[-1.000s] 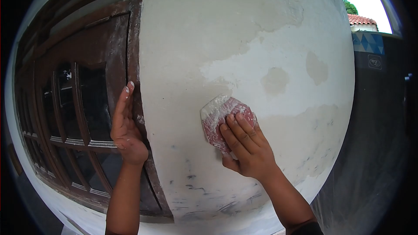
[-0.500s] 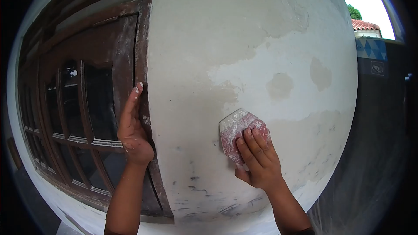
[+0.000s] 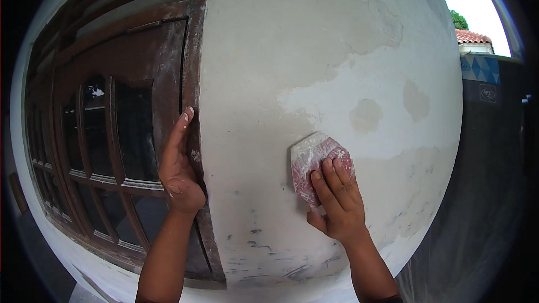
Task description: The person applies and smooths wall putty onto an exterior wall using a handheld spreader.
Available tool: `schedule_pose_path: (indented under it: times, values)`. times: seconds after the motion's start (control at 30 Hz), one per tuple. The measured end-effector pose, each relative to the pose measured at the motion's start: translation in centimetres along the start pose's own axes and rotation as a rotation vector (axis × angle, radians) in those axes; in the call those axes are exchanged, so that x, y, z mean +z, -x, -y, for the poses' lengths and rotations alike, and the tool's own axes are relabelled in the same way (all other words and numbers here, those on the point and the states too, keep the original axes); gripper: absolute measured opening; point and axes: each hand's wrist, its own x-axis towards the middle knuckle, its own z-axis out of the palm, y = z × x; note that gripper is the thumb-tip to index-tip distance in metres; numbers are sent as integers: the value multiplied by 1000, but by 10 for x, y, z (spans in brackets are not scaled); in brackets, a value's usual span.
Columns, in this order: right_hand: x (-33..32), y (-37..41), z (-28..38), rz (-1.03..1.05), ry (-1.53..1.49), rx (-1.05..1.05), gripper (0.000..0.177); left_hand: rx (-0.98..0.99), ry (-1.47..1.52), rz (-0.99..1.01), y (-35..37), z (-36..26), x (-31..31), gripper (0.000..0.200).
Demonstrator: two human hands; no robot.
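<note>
My right hand (image 3: 337, 199) lies over a reddish, many-sided piece of what looks like sandpaper (image 3: 306, 160), its upper part coated in white dust. The fingers press it against the pale, patchy wall (image 3: 252, 95); its underside is hidden. My left hand (image 3: 182, 171) is held edge-on along the brown wooden window frame (image 3: 199, 39), left of the wall. Its fingers are stretched upward, with white specks on the fingertip, and nothing shows in it.
Dark glass panes (image 3: 133, 132) in brown wood fill the left side. Bluish-grey marks (image 3: 297, 272) streak the lower wall. A dark panel with a blue-and-white patterned strip (image 3: 480, 71) stands beyond the wall's right edge, with a tiled roof (image 3: 471, 37) behind.
My right hand and the sandpaper have slid a little up and right across the wall. The view has shifted slightly; my left hand stays along the wooden frame.
</note>
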Motion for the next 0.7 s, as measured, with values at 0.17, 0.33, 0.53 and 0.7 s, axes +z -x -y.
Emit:
schedule_pose_path:
  times: [0.17,0.33,0.53,0.7]
  values:
    - [7,-29,-2,-62,5,-48,51,10,-11,-1,0,-1,0,113]
    - [10,-8,1,43,34,-90,49,6,-27,0,1,-2,1,113]
    - [-1,-1,2,-27,-2,-35,46,26,-14,34,0,1,-1,112]
    - [11,-30,1,45,26,-65,50,22,-16,14,0,-2,0,112]
